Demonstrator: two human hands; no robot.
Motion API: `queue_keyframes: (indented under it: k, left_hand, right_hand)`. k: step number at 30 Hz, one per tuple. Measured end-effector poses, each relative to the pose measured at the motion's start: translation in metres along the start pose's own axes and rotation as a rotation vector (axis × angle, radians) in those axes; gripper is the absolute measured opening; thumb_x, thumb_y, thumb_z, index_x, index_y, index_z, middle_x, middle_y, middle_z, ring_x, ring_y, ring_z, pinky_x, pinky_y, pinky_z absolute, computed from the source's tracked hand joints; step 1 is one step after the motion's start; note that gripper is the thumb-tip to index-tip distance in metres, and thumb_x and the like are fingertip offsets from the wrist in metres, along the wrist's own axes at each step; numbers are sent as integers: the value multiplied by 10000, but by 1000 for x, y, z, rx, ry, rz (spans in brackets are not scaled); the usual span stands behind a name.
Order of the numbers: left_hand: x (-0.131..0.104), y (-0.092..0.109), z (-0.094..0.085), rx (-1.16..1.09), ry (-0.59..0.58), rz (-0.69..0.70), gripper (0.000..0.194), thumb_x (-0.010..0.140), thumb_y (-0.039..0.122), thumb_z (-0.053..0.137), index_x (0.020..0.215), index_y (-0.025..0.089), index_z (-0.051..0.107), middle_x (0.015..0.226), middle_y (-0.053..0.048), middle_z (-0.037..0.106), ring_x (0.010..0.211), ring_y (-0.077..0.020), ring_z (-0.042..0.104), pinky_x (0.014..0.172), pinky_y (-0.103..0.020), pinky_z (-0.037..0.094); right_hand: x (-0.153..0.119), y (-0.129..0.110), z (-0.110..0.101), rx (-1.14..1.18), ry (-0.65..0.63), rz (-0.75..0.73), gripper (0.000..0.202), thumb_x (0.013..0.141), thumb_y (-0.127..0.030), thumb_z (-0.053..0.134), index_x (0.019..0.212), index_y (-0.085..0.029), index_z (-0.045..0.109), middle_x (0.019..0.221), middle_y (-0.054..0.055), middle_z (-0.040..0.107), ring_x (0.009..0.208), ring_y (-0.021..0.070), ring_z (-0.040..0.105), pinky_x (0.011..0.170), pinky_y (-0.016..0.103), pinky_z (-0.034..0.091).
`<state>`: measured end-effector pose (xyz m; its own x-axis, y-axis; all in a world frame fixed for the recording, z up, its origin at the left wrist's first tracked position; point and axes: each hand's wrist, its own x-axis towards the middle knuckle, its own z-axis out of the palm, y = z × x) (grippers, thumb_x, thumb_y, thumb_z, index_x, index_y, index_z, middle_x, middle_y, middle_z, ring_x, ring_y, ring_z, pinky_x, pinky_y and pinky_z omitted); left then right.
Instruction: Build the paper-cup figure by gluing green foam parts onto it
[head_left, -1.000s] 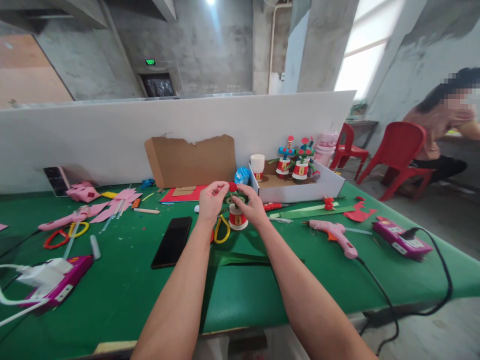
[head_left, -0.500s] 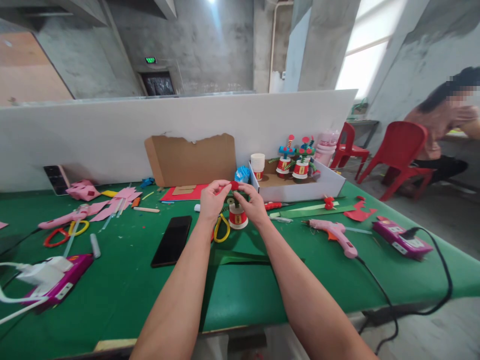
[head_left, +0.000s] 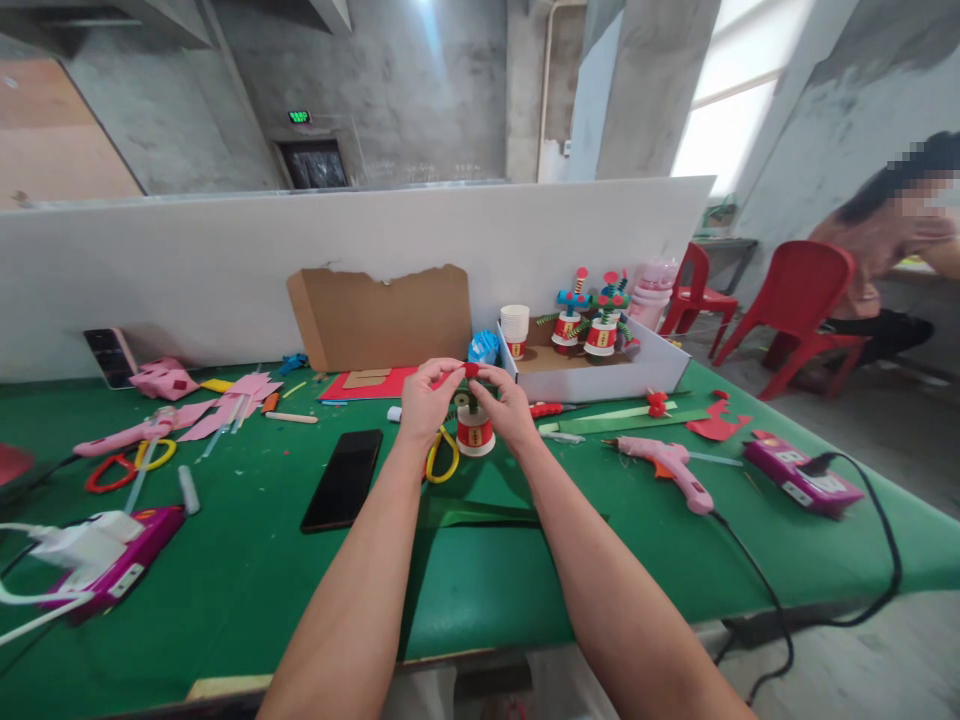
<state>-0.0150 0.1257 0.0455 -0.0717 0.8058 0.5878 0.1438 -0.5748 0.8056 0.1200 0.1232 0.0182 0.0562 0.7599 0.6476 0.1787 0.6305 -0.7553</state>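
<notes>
A small red paper piece [head_left: 471, 370] is pinched between the fingertips of my left hand [head_left: 429, 402] and my right hand [head_left: 507, 402]. Both hands are closed on it from either side. Directly below stands an upturned red-and-white paper cup [head_left: 475, 438], with green parts on top that my fingers partly cover. Beside the cup, near my left wrist, lie scissors with a yellow handle [head_left: 442, 460]; the rest of them is hidden. A green paper strip [head_left: 480, 514] lies in front of the cup, between my forearms.
Left of my arm lies a black phone [head_left: 343, 480]. On the right are a pink glue gun [head_left: 675, 468] and a purple power strip [head_left: 802, 482] with a cord. Behind, a white box [head_left: 600, 380] holds cup figures [head_left: 601, 330]. A person [head_left: 870, 250] sits beyond red chairs [head_left: 796, 285].
A red object has come into view at the left edge. My hands stay in nearly the same place, still holding the red paper piece over the cup.
</notes>
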Motion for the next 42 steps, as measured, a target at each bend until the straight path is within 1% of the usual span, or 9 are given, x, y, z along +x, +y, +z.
queue_keyframes:
  k: [4, 9, 14, 20, 26, 31, 38, 42]
  left_hand:
    - [0, 0, 0, 7, -8, 40, 146, 759, 312, 659, 770, 174, 706, 901, -70, 697, 896, -200, 629, 849, -337, 486]
    - [0, 1, 0, 8, -5, 51, 150, 763, 318, 659, 767, 176, 707, 907, -73, 699, 903, -202, 627, 840, -336, 484]
    - [1, 0, -1, 17, 2, 23, 170, 764, 337, 657, 778, 175, 707, 915, -69, 698, 883, -195, 628, 815, -317, 487]
    - [1, -1, 1, 21, 26, -39, 184, 742, 347, 667, 777, 171, 707, 821, -51, 690, 789, -177, 618, 751, -294, 493]
    - [1, 0, 2, 13, 41, -64, 202, 728, 356, 675, 788, 166, 712, 814, -45, 698, 709, -155, 611, 691, -271, 491]
    - [1, 0, 1, 15, 9, -60, 204, 756, 345, 659, 833, 171, 732, 861, -55, 719, 741, -162, 635, 707, -271, 497]
    - [0, 0, -1, 22, 18, -60, 211, 768, 351, 660, 862, 177, 733, 893, -57, 728, 788, -171, 642, 738, -276, 494]
    - [-1, 2, -1, 11, 29, -76, 225, 763, 364, 664, 869, 175, 726, 879, -56, 726, 790, -174, 642, 742, -281, 495]
  right_hand:
    - [0, 1, 0, 9, 5, 16, 192, 814, -356, 603, 925, -228, 693, 1143, 75, 671, 1100, 210, 600, 1017, 383, 425]
    - [0, 2, 0, 15, 3, 34, 192, 815, -359, 597, 906, -220, 693, 1145, 82, 670, 1107, 216, 598, 1015, 383, 426]
    - [0, -2, -1, 7, -3, 28, 194, 803, -372, 617, 883, -214, 694, 1130, 83, 677, 1096, 215, 604, 1012, 378, 427]
    - [0, -3, -2, 6, -15, 12, 174, 801, -340, 630, 893, -216, 711, 1137, 84, 675, 1098, 218, 604, 1015, 384, 424]
    - [1, 0, -2, -14, -9, 27, 199, 792, -362, 647, 921, -223, 708, 1155, 79, 671, 1104, 223, 598, 1021, 396, 422]
    - [1, -3, -4, -22, -33, 25, 237, 793, -357, 635, 971, -213, 694, 1123, 82, 670, 1099, 222, 593, 1016, 378, 422]
    - [2, -4, -5, -17, -30, 44, 260, 787, -360, 629, 986, -201, 679, 1105, 78, 665, 1073, 220, 592, 995, 374, 435]
    - [2, -6, -7, 3, -12, 93, 304, 759, -408, 661, 990, -211, 672, 1093, 67, 672, 1066, 226, 591, 973, 381, 451]
